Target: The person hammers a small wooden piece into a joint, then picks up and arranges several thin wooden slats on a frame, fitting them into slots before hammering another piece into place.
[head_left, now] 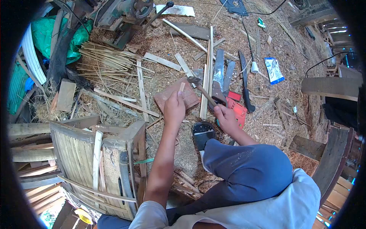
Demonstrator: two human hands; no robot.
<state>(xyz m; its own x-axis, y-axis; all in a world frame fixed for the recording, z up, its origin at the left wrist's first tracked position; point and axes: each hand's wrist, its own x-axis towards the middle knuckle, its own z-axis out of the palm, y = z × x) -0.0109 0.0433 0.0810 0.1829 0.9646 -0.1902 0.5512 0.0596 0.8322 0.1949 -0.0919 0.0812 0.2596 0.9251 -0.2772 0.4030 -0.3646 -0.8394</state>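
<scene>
My left hand [174, 108] pinches a short, pale strip of wood [182, 87] over a reddish square board [164, 97] on the ground. In my right hand [227, 119] is the wooden handle of a hammer [206, 93], gripped near its end. The hammer's metal head lies just beyond the strip's upper end, over the board's far corner; whether it touches anything cannot be made out. Long thin wood strips [207, 72] run just right of the board, partly behind the hammer handle. A red plastic case [237, 110] sits beside my right hand.
A handsaw [218, 66] and a long dark-handled tool [246, 86] lie at the right. A wooden chair-like frame [76, 143] stands at lower left. Thin sticks [108, 59] are heaped at upper left, near a machine with a handwheel [141, 8]. Shavings cover the ground.
</scene>
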